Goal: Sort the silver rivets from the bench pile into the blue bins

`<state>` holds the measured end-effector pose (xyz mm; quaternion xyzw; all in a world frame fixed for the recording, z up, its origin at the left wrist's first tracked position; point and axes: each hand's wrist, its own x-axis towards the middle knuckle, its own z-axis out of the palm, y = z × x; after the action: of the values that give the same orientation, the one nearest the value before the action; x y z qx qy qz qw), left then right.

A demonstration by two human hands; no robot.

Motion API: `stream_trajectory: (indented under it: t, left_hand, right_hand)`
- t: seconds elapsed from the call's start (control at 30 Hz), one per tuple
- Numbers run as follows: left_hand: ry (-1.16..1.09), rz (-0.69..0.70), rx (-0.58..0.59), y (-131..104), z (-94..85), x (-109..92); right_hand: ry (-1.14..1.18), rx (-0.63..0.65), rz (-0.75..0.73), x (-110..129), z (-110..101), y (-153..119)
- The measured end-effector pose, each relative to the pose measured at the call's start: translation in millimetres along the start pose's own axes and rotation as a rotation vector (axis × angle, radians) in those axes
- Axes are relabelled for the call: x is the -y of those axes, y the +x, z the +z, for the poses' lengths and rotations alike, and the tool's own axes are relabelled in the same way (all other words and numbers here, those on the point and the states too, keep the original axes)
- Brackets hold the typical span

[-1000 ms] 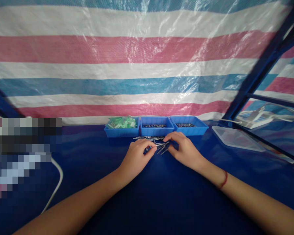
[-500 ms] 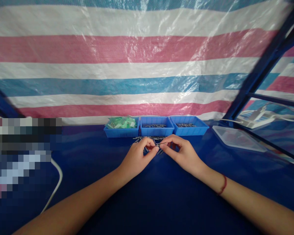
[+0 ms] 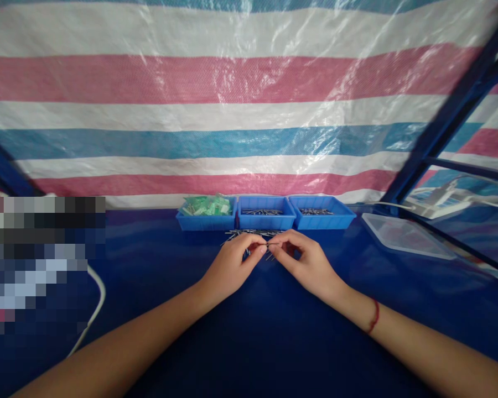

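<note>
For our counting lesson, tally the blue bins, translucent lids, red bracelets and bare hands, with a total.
Blue bins (left bin, middle bin, right bin): 3
Translucent lid: 1
Red bracelet: 1
Bare hands (left hand, right hand): 2
Total: 7

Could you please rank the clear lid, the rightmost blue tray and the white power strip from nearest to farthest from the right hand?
From the right hand:
1. Rightmost blue tray, just beyond it.
2. Clear lid, to the right.
3. White power strip, farther right, beyond the lid.
</note>
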<state>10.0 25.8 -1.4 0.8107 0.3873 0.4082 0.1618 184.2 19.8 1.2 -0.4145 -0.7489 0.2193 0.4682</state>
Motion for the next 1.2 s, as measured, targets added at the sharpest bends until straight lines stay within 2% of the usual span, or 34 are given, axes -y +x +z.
stream_trajectory:
  t: [0.2, 0.53, 0.77, 0.83, 0.93, 1.1, 1.2]
  left_hand:
    - [0.009, 0.004, -0.011, -1, 0.0, -1]
    - [-0.019, 0.018, -0.093, -3, -2.1, -6]
    - [-0.002, 0.014, -0.093, -5, -4.3, -6]
    - [0.004, 0.008, -0.093, -5, -3.5, -6]
    - [0.045, 0.030, -0.081, -5, -1.4, -5]
    - [0.209, 0.202, 0.146, -7, 0.2, -8]
    - [0.258, 0.259, 0.212, -7, 0.1, -9]
  right_hand:
    - [-0.016, -0.004, 0.007, 2, 0, -1]
    - [-0.060, -0.006, -0.009, 0, 0, -1]
    - [-0.151, 0.148, -0.187, 6, -4, 1]
    - [-0.150, 0.160, -0.187, 4, -3, 2]
    - [-0.064, 0.031, -0.020, -7, -5, 6]
    - [0.162, -0.318, 0.312, -39, -20, 23]
    - [0.252, -0.417, 0.464, -49, -29, 29]
